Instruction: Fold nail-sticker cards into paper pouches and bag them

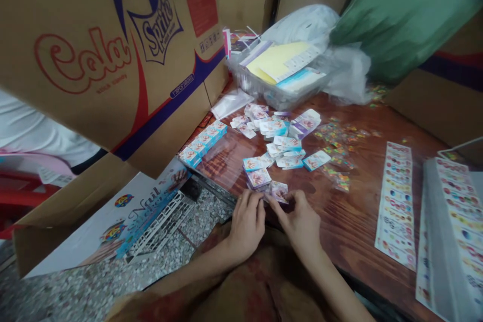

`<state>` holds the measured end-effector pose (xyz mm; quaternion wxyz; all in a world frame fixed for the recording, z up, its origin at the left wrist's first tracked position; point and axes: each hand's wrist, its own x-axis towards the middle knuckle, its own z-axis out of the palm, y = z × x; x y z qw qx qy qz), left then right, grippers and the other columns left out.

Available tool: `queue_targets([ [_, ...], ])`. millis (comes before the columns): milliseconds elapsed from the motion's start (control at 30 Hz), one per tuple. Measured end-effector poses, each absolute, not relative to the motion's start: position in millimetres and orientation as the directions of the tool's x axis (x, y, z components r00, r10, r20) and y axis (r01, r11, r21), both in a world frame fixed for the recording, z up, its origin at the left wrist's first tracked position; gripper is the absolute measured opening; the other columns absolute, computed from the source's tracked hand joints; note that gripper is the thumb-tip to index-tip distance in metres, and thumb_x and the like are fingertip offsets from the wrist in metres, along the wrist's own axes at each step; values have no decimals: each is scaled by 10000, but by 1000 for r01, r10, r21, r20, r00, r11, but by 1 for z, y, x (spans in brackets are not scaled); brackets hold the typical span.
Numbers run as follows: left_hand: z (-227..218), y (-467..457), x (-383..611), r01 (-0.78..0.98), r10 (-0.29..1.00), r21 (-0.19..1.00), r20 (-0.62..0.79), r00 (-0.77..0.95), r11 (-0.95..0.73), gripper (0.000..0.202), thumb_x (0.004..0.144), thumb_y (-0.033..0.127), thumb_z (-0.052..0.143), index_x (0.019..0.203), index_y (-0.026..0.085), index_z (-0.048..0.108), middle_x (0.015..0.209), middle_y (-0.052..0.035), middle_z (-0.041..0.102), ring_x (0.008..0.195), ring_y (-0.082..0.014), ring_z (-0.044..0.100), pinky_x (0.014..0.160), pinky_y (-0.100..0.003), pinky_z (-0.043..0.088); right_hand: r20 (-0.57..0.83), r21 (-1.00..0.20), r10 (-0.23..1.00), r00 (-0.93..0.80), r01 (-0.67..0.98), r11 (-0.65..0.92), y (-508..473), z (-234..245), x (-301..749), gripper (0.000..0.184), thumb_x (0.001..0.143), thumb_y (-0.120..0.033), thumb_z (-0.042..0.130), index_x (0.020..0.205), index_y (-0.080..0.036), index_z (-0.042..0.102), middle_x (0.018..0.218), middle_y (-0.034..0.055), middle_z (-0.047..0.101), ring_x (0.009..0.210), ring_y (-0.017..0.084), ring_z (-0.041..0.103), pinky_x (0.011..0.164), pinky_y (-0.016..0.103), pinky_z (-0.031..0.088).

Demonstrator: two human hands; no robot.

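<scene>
At the table's near edge my left hand (246, 224) and my right hand (302, 221) meet over a small purple-and-white printed carton (278, 191). Both sets of fingers are closed at its edges; part of it is hidden behind them. Just beyond lies a stack of similar purple cartons (259, 177). Flat blue-and-white cartons (289, 153) are scattered past that, and a larger purple carton (306, 123) lies tilted among the pile. To the left, a row of blue cartons (204, 142) stands side by side along the table edge.
A clear plastic bin (260, 85) with papers stands at the back. Small colourful packets (341, 148) lie right of the pile. Sticker sheets (398, 201) cover the right side. A big cardboard box (169, 100) rises at left, above a printed display sheet (113, 221).
</scene>
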<state>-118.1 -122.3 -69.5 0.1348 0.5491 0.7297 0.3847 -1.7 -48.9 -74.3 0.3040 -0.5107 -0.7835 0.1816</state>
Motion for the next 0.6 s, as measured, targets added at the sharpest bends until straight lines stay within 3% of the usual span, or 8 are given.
queue_targets([
  [167, -79, -120, -119, 665, 913, 739, 191, -361, 108, 379, 849, 50, 384, 1193, 167, 490, 1108, -112, 556, 1043, -224, 555, 913, -395, 471, 255, -638, 897, -361, 634, 437, -46, -82, -1, 442, 829, -659, 459, 783, -221, 494, 599, 2, 590, 513, 172, 582, 489, 255, 380],
  [267, -80, -121, -119, 629, 911, 771, 187, -368, 96, 424, 829, 33, 389, 1215, 183, 482, 1115, -104, 568, 1056, -221, 553, 929, -396, 464, 263, -687, 914, -308, 606, 401, -44, -80, 4, 406, 850, -616, 471, 841, -213, 519, 729, 27, 606, 584, 166, 586, 554, 269, 433],
  [400, -78, -122, -113, 575, 921, 816, 179, -345, 57, 419, 823, 31, 390, 1200, 186, 486, 1124, -102, 574, 1074, -219, 548, 952, -397, 452, 211, -712, 933, -292, 608, 351, -39, -77, 5, 449, 865, -590, 457, 1057, -190, 530, 967, 92, 592, 708, 191, 617, 635, 315, 482],
  [600, -76, -123, -98, 417, 956, 908, 89, -280, 37, 390, 819, 59, 439, 1181, 203, 451, 1082, -75, 593, 982, -187, 584, 882, -353, 488, 147, -744, 923, -357, 575, 341, -29, -79, 8, 418, 858, -532, 492, 1090, -188, 541, 1021, 111, 636, 865, 246, 646, 743, 368, 499],
])
